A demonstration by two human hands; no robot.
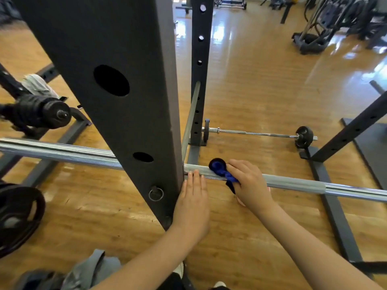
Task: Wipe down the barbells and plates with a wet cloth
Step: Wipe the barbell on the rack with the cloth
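Observation:
A long chrome barbell (293, 183) runs across the view at waist height, passing behind the dark rack upright (129, 101). My right hand (249, 181) grips a blue cloth (219, 168) wrapped over the bar's grey knurled part, just right of the upright. My left hand (193, 197) lies flat with straight fingers, fingertips touching the bar beside the upright. A second, thinner barbell (251, 133) with small black plates (303, 137) lies on the wooden floor beyond.
A black plate (18, 216) hangs at the left edge, and loaded plates on a sleeve (41, 114) sit farther up on the left. Rack base beams (335, 216) cross the floor on the right. Other gym machines (335, 21) stand far back.

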